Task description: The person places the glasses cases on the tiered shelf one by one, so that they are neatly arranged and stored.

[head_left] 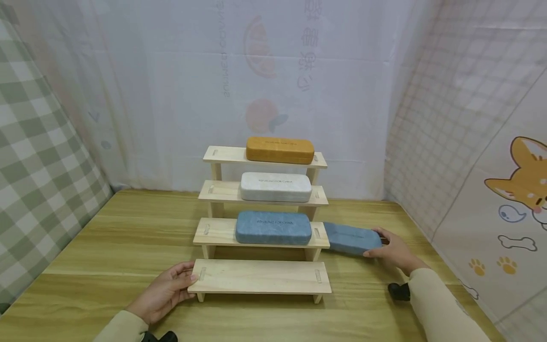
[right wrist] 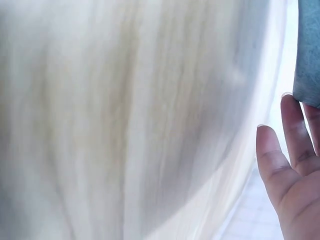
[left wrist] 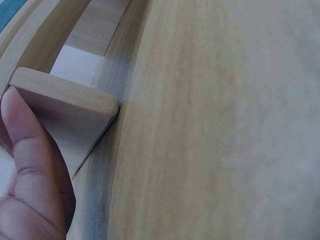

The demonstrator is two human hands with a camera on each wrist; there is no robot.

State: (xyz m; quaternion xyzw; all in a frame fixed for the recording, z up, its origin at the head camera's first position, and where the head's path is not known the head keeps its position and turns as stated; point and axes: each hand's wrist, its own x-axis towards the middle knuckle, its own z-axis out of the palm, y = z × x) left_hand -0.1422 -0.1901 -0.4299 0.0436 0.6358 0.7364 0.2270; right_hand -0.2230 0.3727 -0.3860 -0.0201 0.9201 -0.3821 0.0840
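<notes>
A stepped wooden display stand [head_left: 259, 276] stands on the table in the head view. My left hand [head_left: 168, 289] holds the left end of its lowest shelf, thumb at the board's edge; the left wrist view shows the thumb [left wrist: 30, 135] against the wood. To the stand's right, my right hand [head_left: 395, 251] grips the right end of a blue glasses case [head_left: 352, 239], thumb in front and fingers behind. Its left end meets the stand's side in view; whether they touch, I cannot tell. In the right wrist view only a corner of the case [right wrist: 309, 55] shows.
On the upper shelves lie an orange glasses case [head_left: 279, 150], a white glasses case [head_left: 275, 187] and another blue glasses case [head_left: 273, 228], top to bottom. The lowest shelf is bare. Pale curtains [head_left: 183, 95] close off the wood-grain table [head_left: 128, 228] at the back and sides.
</notes>
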